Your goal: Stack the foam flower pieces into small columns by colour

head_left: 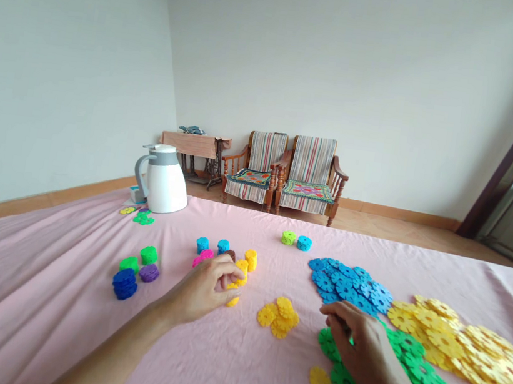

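Note:
My left hand [206, 287] is at the yellow stacks in the middle of the table, its thumb and fingers closed on a yellow disc [235, 284]. Another yellow stack [251, 259] stands just beyond its fingertips. My right hand [354, 331] hovers over the left end of the green disc pile [422, 371], fingers curled; what they hold, if anything, is hidden. Between the hands lies a small loose heap of yellow discs [281, 318]. A single yellow disc [320, 383] is left of the green pile.
Blue discs [348, 283] and pale yellow discs [467, 346] lie at the right. Dark blue [124, 284], purple [149, 273] and green stacks [148, 255] stand left. A white jug [165, 183] is at the back left. Lime [288, 238] and blue [304, 243] stacks stand near the back edge.

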`<state>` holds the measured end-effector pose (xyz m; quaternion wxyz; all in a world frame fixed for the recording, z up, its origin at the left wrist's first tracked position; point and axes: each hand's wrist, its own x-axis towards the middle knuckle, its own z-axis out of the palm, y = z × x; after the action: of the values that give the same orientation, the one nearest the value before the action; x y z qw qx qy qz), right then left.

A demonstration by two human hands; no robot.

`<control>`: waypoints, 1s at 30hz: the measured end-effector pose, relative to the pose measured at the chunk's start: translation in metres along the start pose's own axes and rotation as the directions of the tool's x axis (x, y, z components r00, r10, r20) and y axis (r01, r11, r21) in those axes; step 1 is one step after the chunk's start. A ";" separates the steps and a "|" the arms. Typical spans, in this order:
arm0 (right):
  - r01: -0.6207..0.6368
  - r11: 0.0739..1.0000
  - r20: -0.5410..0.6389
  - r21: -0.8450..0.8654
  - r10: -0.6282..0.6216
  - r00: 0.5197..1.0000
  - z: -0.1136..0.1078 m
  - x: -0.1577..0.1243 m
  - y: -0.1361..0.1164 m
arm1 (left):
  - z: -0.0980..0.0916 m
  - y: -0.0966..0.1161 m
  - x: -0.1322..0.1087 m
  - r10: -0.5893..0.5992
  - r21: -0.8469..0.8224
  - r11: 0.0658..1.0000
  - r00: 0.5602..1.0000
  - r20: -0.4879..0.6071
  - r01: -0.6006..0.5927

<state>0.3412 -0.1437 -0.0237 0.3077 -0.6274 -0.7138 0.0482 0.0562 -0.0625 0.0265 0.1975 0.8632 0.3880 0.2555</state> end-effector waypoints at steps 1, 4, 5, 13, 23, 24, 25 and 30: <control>-0.003 1.000 0.005 0.002 0.003 1.000 0.000 0.000 -0.001 | 0.003 0.006 -0.001 0.016 -0.017 1.000 1.000 0.008 -0.016; -0.012 1.000 0.018 0.009 0.011 1.000 0.000 0.000 -0.002 | 0.018 0.023 -0.005 0.058 -0.068 0.996 0.993 0.100 -0.051; -0.012 1.000 0.019 0.011 0.012 1.000 0.000 0.000 -0.002 | 0.024 0.028 -0.006 0.058 -0.081 0.996 0.989 0.133 -0.047; 0.016 1.000 0.000 0.025 -0.016 1.000 0.000 -0.001 -0.003 | 0.054 0.036 -0.010 -0.067 0.032 0.997 0.987 0.143 0.063; 0.003 0.999 0.008 0.045 -0.004 1.000 0.000 0.000 -0.006 | 0.059 0.032 -0.005 -0.116 0.088 0.990 0.986 0.119 0.106; 0.003 0.999 0.007 0.051 -0.003 1.000 0.000 0.000 -0.005 | 0.059 0.033 -0.004 -0.119 0.082 0.991 0.985 0.121 0.110; 0.004 0.998 0.008 0.055 -0.004 1.000 0.001 0.000 -0.005 | 0.058 0.034 -0.004 -0.122 0.073 0.991 0.985 0.124 0.114; 0.012 0.999 0.011 0.045 -0.013 1.000 0.002 0.000 -0.002 | 0.050 0.035 -0.004 -0.101 0.017 0.995 0.986 0.132 0.099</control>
<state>0.3388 -0.1438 -0.0246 0.3180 -0.6155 -0.7182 0.0660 0.1040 -0.0948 0.0046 0.2309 0.8587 0.4182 0.1855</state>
